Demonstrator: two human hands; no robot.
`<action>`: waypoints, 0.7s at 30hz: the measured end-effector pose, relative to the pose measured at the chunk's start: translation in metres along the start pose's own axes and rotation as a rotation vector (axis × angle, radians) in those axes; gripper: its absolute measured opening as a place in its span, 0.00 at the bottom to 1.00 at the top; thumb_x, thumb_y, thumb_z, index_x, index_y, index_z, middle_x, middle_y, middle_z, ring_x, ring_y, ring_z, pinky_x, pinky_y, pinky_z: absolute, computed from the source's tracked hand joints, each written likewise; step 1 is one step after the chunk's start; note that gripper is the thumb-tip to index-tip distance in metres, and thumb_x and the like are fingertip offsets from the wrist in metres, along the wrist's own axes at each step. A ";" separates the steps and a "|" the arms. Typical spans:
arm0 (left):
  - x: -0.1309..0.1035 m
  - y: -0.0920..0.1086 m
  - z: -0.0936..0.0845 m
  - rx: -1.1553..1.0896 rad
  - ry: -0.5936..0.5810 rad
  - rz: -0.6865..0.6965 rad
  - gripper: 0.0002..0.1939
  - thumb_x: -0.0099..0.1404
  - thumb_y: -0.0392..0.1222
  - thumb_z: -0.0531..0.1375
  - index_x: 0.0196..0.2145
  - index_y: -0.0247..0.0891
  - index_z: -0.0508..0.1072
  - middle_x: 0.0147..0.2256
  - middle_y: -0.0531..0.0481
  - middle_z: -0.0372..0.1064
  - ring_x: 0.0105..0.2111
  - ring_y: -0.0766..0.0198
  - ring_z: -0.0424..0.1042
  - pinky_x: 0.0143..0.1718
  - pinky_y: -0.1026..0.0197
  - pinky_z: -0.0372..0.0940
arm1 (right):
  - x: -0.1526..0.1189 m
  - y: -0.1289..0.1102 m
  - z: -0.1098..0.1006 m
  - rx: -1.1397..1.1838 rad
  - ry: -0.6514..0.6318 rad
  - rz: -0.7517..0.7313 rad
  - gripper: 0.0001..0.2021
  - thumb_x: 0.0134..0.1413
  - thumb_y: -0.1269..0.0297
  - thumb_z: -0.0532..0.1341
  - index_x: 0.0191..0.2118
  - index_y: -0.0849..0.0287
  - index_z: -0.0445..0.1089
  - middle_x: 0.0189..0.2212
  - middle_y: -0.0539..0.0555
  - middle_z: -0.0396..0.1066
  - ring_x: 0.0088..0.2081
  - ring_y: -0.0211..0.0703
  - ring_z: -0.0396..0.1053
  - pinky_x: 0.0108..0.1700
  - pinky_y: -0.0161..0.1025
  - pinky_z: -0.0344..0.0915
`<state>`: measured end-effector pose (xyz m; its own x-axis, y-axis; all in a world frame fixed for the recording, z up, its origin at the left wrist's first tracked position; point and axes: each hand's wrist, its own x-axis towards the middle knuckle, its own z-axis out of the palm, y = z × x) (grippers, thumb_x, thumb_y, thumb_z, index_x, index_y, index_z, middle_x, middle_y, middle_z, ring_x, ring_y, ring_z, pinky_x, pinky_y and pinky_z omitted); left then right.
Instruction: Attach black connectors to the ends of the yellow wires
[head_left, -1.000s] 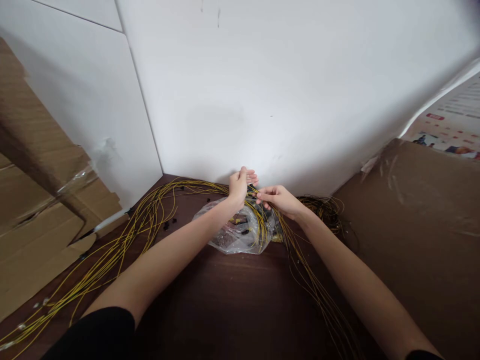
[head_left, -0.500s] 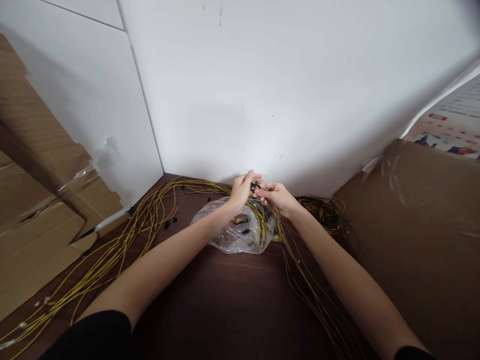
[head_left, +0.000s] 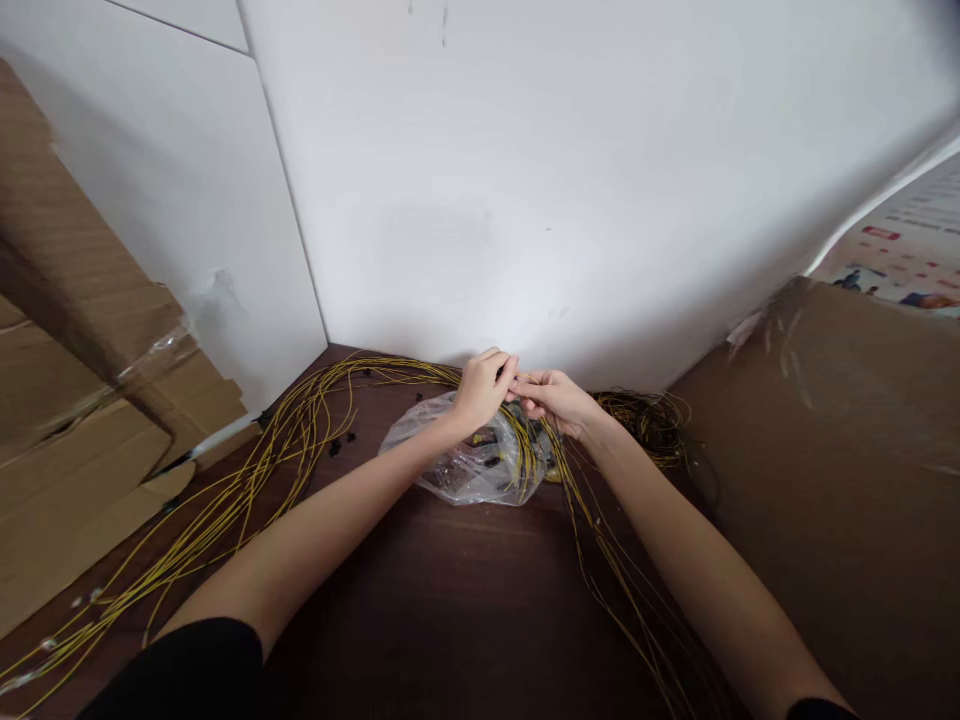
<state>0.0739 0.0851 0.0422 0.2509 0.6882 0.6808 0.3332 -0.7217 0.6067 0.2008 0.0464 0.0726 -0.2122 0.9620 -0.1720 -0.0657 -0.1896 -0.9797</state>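
Note:
My left hand [head_left: 480,390] and my right hand [head_left: 560,402] meet near the white wall. The left fingers are closed round a small black piece [head_left: 500,373], apparently a connector, mostly hidden by them. With thumb and forefinger my right hand pinches a thin wire at that piece. Yellow and black wires [head_left: 574,490] hang below the right hand and run toward the lower right. Under both hands lies a clear plastic bag [head_left: 409,430], with short yellow wires [head_left: 523,450] over it.
Long yellow wires [head_left: 259,475] fan across the dark brown tabletop [head_left: 435,590] at left, beside small black pieces [head_left: 335,447]. A tangled wire coil [head_left: 649,425] sits at right. Cardboard [head_left: 90,400] stands left, a brown box [head_left: 840,420] right, and the white wall [head_left: 480,180] behind.
The left fingers have curled over the black piece, which showed more openly before. Both hands have come closer together, with fingertips touching.

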 end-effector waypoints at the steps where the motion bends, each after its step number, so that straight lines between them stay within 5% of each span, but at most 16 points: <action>1: 0.000 -0.001 0.001 0.001 0.010 -0.003 0.16 0.66 0.40 0.49 0.23 0.35 0.68 0.25 0.50 0.65 0.26 0.67 0.64 0.31 0.64 0.58 | -0.001 -0.001 -0.001 -0.012 -0.002 -0.001 0.13 0.34 0.64 0.70 0.23 0.67 0.67 0.18 0.50 0.67 0.14 0.23 0.51 0.12 0.24 0.46; 6: 0.002 -0.003 0.003 -0.003 0.080 -0.047 0.16 0.65 0.41 0.49 0.22 0.35 0.67 0.23 0.51 0.66 0.26 0.67 0.65 0.31 0.64 0.57 | -0.006 -0.001 0.000 -0.013 0.090 -0.036 0.16 0.38 0.61 0.69 0.30 0.64 0.66 0.21 0.53 0.71 0.15 0.26 0.56 0.14 0.25 0.49; 13: -0.001 0.011 0.003 -0.257 0.023 -0.324 0.17 0.63 0.50 0.50 0.23 0.36 0.65 0.17 0.56 0.60 0.13 0.71 0.60 0.14 0.68 0.52 | -0.006 -0.001 0.002 0.011 0.146 -0.158 0.20 0.33 0.54 0.70 0.20 0.63 0.61 0.17 0.51 0.68 0.15 0.25 0.55 0.13 0.25 0.45; 21: 0.002 0.015 0.008 -0.381 0.056 -0.448 0.18 0.59 0.49 0.54 0.17 0.35 0.62 0.15 0.56 0.59 0.16 0.68 0.66 0.14 0.69 0.53 | -0.008 -0.002 0.007 0.041 0.142 -0.154 0.18 0.34 0.61 0.69 0.15 0.62 0.58 0.14 0.50 0.66 0.13 0.24 0.54 0.15 0.26 0.47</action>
<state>0.0869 0.0764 0.0492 0.1090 0.9346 0.3386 0.0427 -0.3447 0.9377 0.1955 0.0371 0.0765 -0.0573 0.9977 -0.0361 -0.1268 -0.0432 -0.9910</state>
